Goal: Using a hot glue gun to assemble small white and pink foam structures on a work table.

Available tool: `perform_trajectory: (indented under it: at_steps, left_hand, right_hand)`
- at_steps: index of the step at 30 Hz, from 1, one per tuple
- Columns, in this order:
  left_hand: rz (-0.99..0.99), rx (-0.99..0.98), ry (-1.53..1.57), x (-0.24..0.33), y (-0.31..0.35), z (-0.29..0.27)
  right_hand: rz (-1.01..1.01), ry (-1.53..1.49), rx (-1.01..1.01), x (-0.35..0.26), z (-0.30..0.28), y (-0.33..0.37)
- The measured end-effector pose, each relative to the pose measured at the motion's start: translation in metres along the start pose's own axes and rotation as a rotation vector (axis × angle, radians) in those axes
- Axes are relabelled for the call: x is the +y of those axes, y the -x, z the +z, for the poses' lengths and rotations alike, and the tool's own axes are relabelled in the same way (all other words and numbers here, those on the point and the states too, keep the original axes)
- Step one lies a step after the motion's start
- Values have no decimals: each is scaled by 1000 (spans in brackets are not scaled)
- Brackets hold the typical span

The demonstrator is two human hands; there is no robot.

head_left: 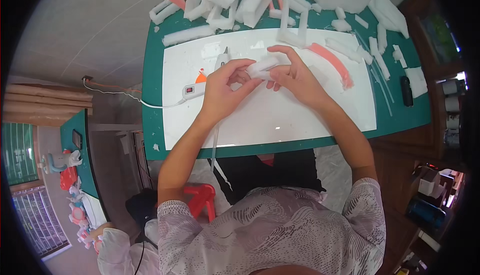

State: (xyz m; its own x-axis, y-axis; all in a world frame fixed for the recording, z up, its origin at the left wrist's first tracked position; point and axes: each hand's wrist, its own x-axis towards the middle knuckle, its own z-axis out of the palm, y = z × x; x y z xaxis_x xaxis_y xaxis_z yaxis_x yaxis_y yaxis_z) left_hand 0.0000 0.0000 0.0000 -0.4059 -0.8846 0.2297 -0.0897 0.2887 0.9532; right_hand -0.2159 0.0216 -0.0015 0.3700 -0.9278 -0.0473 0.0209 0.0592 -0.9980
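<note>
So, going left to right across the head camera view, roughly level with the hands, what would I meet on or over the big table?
White cord, glue gun handle, left hand, white foam piece, right hand, curved pink strip, thin clear sticks, black object.

The table had a green top (154, 125), and a big, shiny white board (270, 135) lay flat on it. A white hot glue gun (190, 91) with an orange trigger (201, 77) lay on the board's left side, and its white cord (167, 106) ran off the table's left edge. A bent pink foam strip (334, 64) lay on the right side. White foam frames (257, 5) sat in a messy heap along the far edge. On the right, thin clear sticks (385, 92) lay near a small black thing (407, 91).
</note>
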Motion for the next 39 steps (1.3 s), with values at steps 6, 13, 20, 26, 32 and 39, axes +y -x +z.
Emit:
perform_trajectory:
  at_steps: [6,13,20,26,32,39]
  left_hand:
    - [1,-13,0,0,0,-2]
    - [-72,-94,175,2,-2,-13]
    - [-15,-38,-68,4,-2,-13]
    - [12,-125,-117,7,-2,-13]
    - [0,-51,98,3,-4,-16]
    - [-144,15,275,17,-5,-16]
  right_hand:
    - [-77,-15,-12,-7,3,2]
    - [-63,86,40,-11,3,4]
    - [-328,559,98,-14,13,6]
    - [-281,633,53,-11,12,6]
    - [-172,503,126,-18,15,9]
    - [-273,442,149,-9,10,6]
